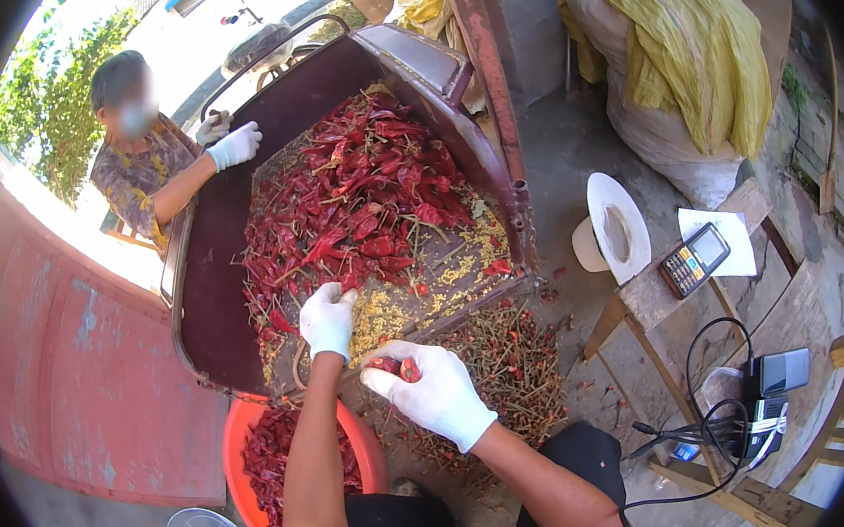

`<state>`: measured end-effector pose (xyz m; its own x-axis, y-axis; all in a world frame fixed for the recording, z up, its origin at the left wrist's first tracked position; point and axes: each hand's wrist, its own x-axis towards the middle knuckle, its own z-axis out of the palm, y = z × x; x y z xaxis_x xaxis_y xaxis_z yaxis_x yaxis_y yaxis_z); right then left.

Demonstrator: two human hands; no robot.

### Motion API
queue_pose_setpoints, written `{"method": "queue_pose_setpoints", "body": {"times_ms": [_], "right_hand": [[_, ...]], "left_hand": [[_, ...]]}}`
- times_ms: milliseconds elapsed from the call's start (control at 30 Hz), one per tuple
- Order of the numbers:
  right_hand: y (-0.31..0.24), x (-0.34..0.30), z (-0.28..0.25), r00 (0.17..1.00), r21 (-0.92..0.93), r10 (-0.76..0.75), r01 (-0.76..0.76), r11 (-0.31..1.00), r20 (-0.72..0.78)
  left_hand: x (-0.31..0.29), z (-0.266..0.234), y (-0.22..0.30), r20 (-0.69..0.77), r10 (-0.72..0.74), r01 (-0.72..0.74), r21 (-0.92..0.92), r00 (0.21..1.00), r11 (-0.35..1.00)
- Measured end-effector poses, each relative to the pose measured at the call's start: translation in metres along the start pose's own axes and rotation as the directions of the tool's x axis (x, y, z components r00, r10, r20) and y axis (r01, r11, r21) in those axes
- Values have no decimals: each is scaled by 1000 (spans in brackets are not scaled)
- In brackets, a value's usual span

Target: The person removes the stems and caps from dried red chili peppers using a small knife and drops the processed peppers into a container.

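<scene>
My right hand (436, 393), in a white glove, is curled around a few dried red chili peppers (410, 369), their ends showing between thumb and fingers. Beside it, to the left, my gloved left hand (327, 324) reaches to the near edge of the chili pile (374, 184). Its fingertips are drawn together at a red chili, partly hidden by the glove. The pile lies in a dark red metal cart bed (208, 295), with yellow seeds (388, 311) scattered over the bed's near part. Below my left forearm stands an orange tub (237, 456) containing dark red chilies (270, 451).
Stems and scraps (503, 371) litter the ground below the cart edge. Across the cart, another person (145, 154) rests gloved hands on its rim. On the right are a wooden bench (645, 295) with a card terminal (695, 259), a white hat (616, 230), cables (719, 420) and large sacks (680, 65).
</scene>
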<state>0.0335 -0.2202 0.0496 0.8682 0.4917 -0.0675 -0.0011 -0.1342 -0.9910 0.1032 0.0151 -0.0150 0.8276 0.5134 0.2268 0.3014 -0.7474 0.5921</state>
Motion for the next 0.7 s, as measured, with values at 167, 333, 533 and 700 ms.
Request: {"method": "queue_pose_setpoints", "body": {"times_ms": [167,333,533,700], "right_hand": [[10,9,4,981,171,53,-21,985,-189],[9,3,1,984,164,-55,83,983,-167],[11,-6,6,996,193,-81,85,978,-26],[8,-14,11,922,-172,-297,260,950,-248]], "left_hand": [[-54,-38,40,148,-59,142,-643,987,753],[-119,-78,74,377,100,222,-716,921,662],[-131,-77,59,139,376,-302,-377,916,876],[-135,-81,67,83,377,-380,13,922,925]]}}
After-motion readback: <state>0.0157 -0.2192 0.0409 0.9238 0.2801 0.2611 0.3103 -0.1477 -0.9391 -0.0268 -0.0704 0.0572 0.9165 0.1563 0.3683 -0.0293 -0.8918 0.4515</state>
